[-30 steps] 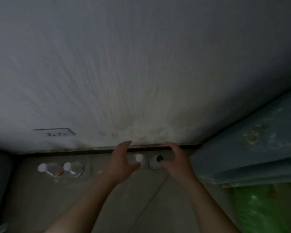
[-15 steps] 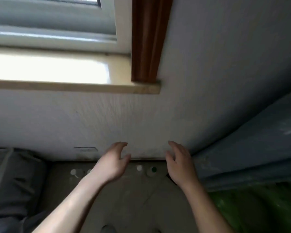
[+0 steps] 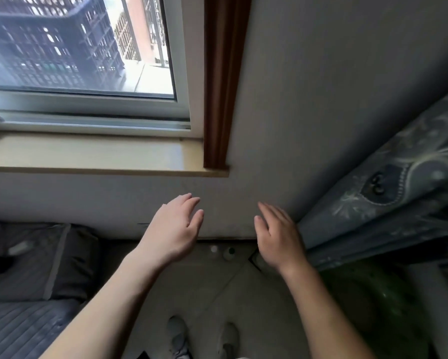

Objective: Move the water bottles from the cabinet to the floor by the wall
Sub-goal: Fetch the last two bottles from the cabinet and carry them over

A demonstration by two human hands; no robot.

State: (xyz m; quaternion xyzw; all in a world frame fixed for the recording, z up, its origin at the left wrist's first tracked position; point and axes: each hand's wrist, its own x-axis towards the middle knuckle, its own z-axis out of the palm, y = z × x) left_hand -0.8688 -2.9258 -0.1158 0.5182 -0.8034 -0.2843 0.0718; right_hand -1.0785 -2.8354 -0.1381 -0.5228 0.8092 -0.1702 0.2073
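Far below, two water bottles stand upright on the floor against the wall's base: one with a white cap (image 3: 214,249) and one with a green cap (image 3: 230,252). My left hand (image 3: 175,230) hovers high above them, fingers relaxed, holding nothing. My right hand (image 3: 276,234) floats to the right at the same height, fingers loosely spread and also without anything in it. My left forearm hides the other bottles that stood further left along the wall.
A window (image 3: 83,60) with a pale sill (image 3: 101,161) and brown trim (image 3: 221,81) fills the upper left. A grey cushion (image 3: 36,260) lies at the left, a blue patterned cloth (image 3: 388,203) and something green (image 3: 373,307) at the right. My shoes (image 3: 202,335) stand on the tile floor (image 3: 199,288).
Both hands let go of the two bottles and rose away from them. The view has lifted, so the floor and bottles look smaller and the window has come into sight.
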